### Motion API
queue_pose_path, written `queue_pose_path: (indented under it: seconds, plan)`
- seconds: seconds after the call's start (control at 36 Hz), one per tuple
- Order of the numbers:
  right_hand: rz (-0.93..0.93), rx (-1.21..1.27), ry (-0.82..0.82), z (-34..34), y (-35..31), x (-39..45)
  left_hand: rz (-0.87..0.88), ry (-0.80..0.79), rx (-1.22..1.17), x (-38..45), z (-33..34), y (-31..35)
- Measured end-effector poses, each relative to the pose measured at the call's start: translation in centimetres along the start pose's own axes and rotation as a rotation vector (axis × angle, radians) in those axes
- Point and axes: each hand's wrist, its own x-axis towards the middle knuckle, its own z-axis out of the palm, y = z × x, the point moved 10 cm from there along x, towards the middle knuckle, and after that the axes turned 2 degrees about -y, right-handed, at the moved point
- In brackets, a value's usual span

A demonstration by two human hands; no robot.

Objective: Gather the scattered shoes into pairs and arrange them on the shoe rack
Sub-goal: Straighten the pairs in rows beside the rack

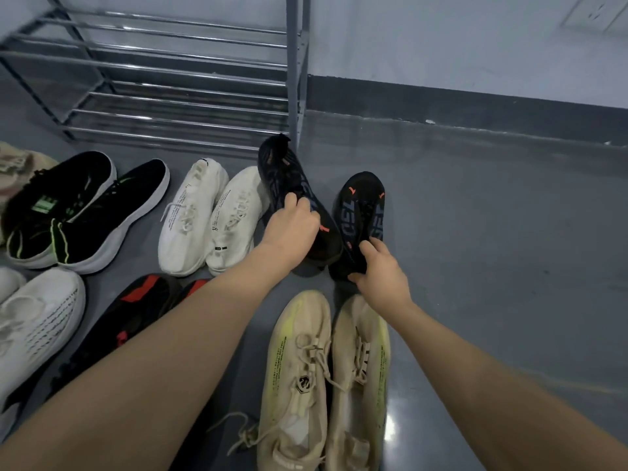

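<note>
Black knit with orange tabs and blue lettering covers the two shoes now in hand, and that soft upper governs how they will handle. From the head camera, the only view, the left hand [291, 223] has its fingers curled over the collar of the left black shoe [289, 178], whose toe tips up toward the foot of the shoe rack [176, 96]. The right hand [380, 266] pinches the heel end of the right black shoe [362, 212], thumb on top, fingers beneath; that shoe seems to rest on the grey floor [492, 232] just beside its mate.

Such shoes are probably light, with a floppy upper and a stiffer sole. A grip at the collar or heel, where the fabric is reinforced, should carry each one-handed without it folding; a pinch on loose knit alone would likely let it sag or twist.

Nothing sits on the rack's bars that can be seen. Waiting on the floor, already side by side, are a white pair [210, 215], a black pair with green trim [85, 212] and a beige pair [326, 379]. A black shoe with red patches [142, 300] lies partly hidden under the left forearm, and another white shoe [37, 321] sits at the left edge.
</note>
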Motion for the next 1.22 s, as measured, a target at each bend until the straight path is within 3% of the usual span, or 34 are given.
queue_pose_path:
  seconds: [0.19,0.39,0.53,0.67,0.78,0.89,1.0,1.11,1.22]
  plan:
    - [-0.047,-0.044,-0.017,1.2,-3.1,0.0,-0.034,0.005,0.062,-1.3,-1.2,-3.3]
    - [-0.004,-0.017,-0.034,4.0,-5.9,0.2,0.008,-0.087,0.094,-3.9,1.0,-4.7]
    - [-0.002,0.04,-0.062,4.3,-5.6,0.3,0.042,-0.027,0.075,-3.9,0.2,-4.0]
    - [-0.101,0.16,0.116,0.8,-6.1,-0.5,0.075,0.077,0.082,-3.7,-1.5,-3.1]
    - [-0.238,0.308,0.14,-1.5,-8.2,-2.2,0.075,0.116,0.085,-3.5,-3.2,-2.5]
    - [-0.291,0.177,0.223,-3.7,-8.5,-3.4,0.15,0.232,0.165,-3.8,-6.3,-0.8]
    - [-0.236,0.059,0.226,-5.3,-6.7,-3.5,0.128,0.191,0.101,-2.6,-6.7,0.7]
    - [-0.289,0.265,0.16,-7.4,-5.2,-4.2,0.141,0.227,0.037,-2.3,-6.8,2.9]
    - [-0.358,0.286,0.193,-9.2,-4.8,-4.8,0.229,0.212,-0.097,-2.2,-6.6,4.4]
